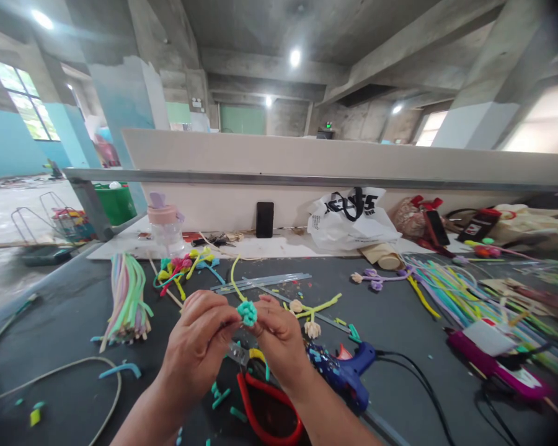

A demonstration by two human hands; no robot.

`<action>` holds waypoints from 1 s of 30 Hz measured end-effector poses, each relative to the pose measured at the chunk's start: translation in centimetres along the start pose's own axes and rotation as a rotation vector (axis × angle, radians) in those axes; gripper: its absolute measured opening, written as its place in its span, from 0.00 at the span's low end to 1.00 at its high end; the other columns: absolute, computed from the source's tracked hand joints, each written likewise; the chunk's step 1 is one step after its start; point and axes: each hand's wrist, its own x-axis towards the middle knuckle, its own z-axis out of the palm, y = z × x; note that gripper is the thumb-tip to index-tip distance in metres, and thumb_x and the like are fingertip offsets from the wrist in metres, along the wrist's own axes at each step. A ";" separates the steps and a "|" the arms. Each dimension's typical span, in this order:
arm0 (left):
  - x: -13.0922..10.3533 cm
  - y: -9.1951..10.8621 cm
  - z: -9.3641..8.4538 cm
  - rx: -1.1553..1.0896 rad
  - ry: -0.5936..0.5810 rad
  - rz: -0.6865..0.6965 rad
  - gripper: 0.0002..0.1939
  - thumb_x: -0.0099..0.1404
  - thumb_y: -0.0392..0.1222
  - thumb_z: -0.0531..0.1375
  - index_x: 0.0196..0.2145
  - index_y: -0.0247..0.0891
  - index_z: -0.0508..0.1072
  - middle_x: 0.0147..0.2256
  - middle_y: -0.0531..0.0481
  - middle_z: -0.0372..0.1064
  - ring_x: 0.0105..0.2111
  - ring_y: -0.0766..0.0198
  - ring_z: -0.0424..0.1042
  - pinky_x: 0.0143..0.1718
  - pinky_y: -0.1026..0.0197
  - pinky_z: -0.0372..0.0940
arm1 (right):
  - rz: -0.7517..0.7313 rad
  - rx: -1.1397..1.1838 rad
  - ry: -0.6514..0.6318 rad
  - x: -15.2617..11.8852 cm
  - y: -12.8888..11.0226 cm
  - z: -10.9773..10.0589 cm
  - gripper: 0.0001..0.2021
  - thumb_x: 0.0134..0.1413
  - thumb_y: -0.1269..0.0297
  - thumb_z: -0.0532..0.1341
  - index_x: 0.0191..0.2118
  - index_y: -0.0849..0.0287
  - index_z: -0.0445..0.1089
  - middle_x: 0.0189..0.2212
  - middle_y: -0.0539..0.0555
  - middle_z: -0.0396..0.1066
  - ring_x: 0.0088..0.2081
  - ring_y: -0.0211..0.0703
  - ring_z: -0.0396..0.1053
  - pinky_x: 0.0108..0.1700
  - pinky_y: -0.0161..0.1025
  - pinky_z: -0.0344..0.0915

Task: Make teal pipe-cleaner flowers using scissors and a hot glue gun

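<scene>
The teal flower [247,314] is held up between both hands, over the dark tabletop [65,334]. From the left, a loop of grey cable [119,387] lies near a short blue stem [121,370], with a fanned bundle of pastel stems [129,300] behind it. A pink-lidded jar [164,226] stands farther back, just beside a cluster of colored blossoms [181,266]. Next comes the left hand [198,337], its grip clamped on the flower's left side, thumb against fingers. A black phone [265,220] stands upright against the partition. Red-handled pliers [245,402] lie between the forearms. The right hand [281,341] has its grip clamped on the flower's right side. Beyond it are a yellow-green sprig with cream blossoms [312,329] and a blue glue gun [353,371]. Farther right, purple blossoms [376,285] lie near loose pastel stems [430,279], with a magenta device [488,365] nearer the front.
</scene>
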 end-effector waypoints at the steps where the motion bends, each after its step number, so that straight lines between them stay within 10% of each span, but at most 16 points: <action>1: 0.1 0.0 -0.1 -0.009 -0.024 0.002 0.06 0.60 0.28 0.56 0.31 0.36 0.68 0.30 0.50 0.65 0.33 0.64 0.65 0.37 0.59 0.61 | -0.010 -0.008 -0.008 0.0 0.1 0.0 0.12 0.58 0.57 0.56 0.33 0.50 0.76 0.28 0.49 0.76 0.30 0.38 0.72 0.48 0.41 0.54; 30: 0.0 -0.3 0.1 0.126 -0.014 0.005 0.04 0.59 0.32 0.59 0.31 0.38 0.71 0.31 0.49 0.64 0.33 0.62 0.65 0.38 0.56 0.61 | 0.130 -0.043 -0.007 -0.4 0.4 0.5 0.15 0.57 0.54 0.56 0.28 0.53 0.75 0.23 0.47 0.73 0.27 0.37 0.69 0.49 0.41 0.55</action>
